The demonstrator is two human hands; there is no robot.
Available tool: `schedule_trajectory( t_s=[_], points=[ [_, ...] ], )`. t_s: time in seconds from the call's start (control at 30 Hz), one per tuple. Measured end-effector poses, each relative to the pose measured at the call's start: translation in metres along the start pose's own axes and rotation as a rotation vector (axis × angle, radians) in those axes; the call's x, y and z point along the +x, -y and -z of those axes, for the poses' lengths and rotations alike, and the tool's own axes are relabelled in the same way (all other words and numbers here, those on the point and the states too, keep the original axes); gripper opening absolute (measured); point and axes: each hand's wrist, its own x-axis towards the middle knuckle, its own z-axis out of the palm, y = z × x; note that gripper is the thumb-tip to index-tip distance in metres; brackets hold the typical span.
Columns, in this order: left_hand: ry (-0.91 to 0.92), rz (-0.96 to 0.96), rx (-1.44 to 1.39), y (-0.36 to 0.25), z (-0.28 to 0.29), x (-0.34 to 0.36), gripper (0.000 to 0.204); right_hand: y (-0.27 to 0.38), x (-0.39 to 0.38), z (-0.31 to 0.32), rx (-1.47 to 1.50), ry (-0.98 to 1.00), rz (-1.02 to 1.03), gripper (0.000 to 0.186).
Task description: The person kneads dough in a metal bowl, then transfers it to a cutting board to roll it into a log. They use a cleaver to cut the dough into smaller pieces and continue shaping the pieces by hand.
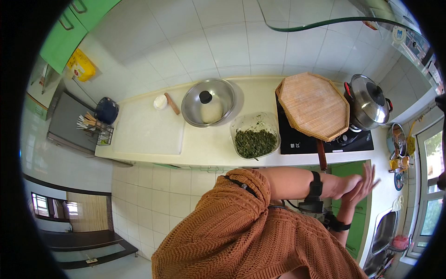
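Note:
At the lower right my two hands meet below the stove. My left hand (347, 185) is curled against the palm of my right hand (363, 186), whose fingers point upward, apart. An octagonal bamboo tray (312, 104) lies over the black cooktop (302, 146), a wooden handle (322, 156) jutting out beneath it. To its left are a clear container of chopped greens (254, 142) and a steel bowl (190, 104) with pale dough and a black-knobbed lid.
A white board (146, 137) and wooden-handled tool (171, 102) lie left on the counter (203, 144), near a utensil rack (104, 135). A lidded steel pot (369, 111) stands right of the tray. The sink (385, 232) is at the lower right, beside the window (429, 167).

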Motion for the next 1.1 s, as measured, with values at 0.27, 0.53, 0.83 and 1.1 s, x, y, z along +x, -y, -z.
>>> schedule_trajectory(
  t_s=[0.27,0.53,0.83,1.1],
  points=[
    [0.087,-0.172,0.111,-0.006,0.036,-0.086,0.043,-0.176,-0.162,0.027,-0.223,0.350,-1.146,0.040],
    [-0.391,-0.169,0.912,0.019,0.183,-0.341,0.030,0.055,-0.236,-0.066,-0.068,0.685,-0.571,0.038],
    [-1.359,-0.147,-0.100,0.190,0.233,-0.775,0.024,0.414,-0.153,-0.113,0.529,0.863,0.039,0.028],
    [-1.449,0.283,-0.123,0.302,0.166,-0.952,0.055,0.579,0.033,-0.177,0.573,0.582,0.224,0.033]
  ],
)
